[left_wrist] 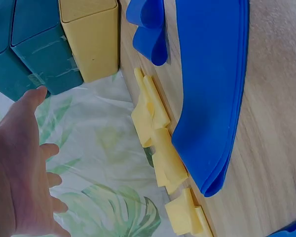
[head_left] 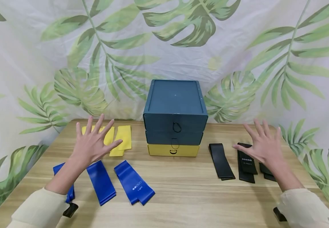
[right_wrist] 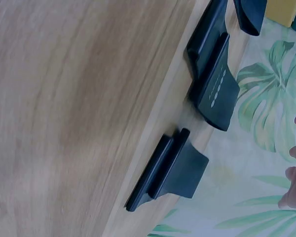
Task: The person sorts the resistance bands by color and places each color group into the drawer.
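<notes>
Fingers spread wide, my left hand (head_left: 91,142) hovers over the left of the table, holding nothing. Beneath and beyond it are folded yellow resistance bands (head_left: 124,136); nearer me lie three blue resistance bands (head_left: 101,182), one printed "Light" and one partly hidden by my forearm. My right hand (head_left: 264,147), likewise spread and holding nothing, is raised above three folded black resistance bands (head_left: 221,161), partly covering some of them. Between the hands, at the back, stands a stack of drawers (head_left: 176,122), two blue above a yellow drawer (head_left: 158,150), each with a loop pull.
The wooden table (head_left: 181,196) reaches back to a leaf-printed cloth (head_left: 124,63) hanging behind it. The drawer stack stands close to that cloth. Black straps (head_left: 71,210) sit at both wrists, by the cream sleeves (head_left: 40,207).
</notes>
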Tool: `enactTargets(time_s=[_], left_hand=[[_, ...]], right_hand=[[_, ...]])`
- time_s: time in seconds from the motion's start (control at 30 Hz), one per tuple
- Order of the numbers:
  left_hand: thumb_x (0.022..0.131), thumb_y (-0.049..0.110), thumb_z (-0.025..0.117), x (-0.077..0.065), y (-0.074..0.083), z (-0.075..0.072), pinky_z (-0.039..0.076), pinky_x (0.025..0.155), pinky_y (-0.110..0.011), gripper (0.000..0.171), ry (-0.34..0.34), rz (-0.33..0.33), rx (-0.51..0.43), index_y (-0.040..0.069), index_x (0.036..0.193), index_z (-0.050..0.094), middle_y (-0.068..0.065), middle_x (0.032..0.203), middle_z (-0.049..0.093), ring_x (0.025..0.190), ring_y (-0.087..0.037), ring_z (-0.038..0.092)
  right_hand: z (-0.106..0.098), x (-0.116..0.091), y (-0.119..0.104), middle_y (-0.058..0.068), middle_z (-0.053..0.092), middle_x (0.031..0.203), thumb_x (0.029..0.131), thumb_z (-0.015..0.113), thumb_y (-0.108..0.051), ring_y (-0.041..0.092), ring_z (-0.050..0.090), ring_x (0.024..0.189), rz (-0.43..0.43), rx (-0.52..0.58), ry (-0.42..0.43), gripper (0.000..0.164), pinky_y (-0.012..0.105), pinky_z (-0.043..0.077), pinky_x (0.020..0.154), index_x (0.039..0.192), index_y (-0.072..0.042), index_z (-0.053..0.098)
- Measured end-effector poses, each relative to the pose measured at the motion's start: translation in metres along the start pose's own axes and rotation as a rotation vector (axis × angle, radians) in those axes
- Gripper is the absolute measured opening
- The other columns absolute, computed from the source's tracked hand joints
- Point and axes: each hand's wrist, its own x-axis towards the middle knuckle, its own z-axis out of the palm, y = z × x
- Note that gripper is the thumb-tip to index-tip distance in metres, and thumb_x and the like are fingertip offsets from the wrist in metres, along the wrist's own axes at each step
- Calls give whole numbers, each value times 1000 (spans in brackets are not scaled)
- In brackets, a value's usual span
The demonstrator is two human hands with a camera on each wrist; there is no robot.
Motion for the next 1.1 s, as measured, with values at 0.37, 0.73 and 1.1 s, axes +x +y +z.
enactTargets(time_s=[0.37, 0.73, 1.1], left_hand=[[93, 78, 48, 0, 12, -1, 1, 115, -79, 91, -9, 37, -12, 18, 161, 39, -25, 168, 22, 154, -53, 12], [92, 72, 55, 1, 27, -8, 9, 114, -80, 87, 105, 131, -42, 18, 159, 44, -22, 166, 30, 152, -52, 21], [95, 52, 64, 2, 50, -26, 50, 95, -66, 74, 250, 217, -69, 9, 153, 50, -24, 144, 57, 127, -47, 57]], right_hand=[[0, -2, -19, 22, 27, 167, 81, 58, -85, 44, 19, 155, -105, 20, 83, 104, 77, 6, 117, 160, -19, 41], [-15, 6, -42, 19, 23, 170, 83, 66, -75, 41, 17, 157, -182, 65, 150, 98, 75, 3, 119, 161, -22, 40], [-43, 18, -70, 18, 25, 169, 90, 55, -78, 41, 19, 157, -255, 186, 218, 92, 72, 4, 121, 162, -23, 38]])
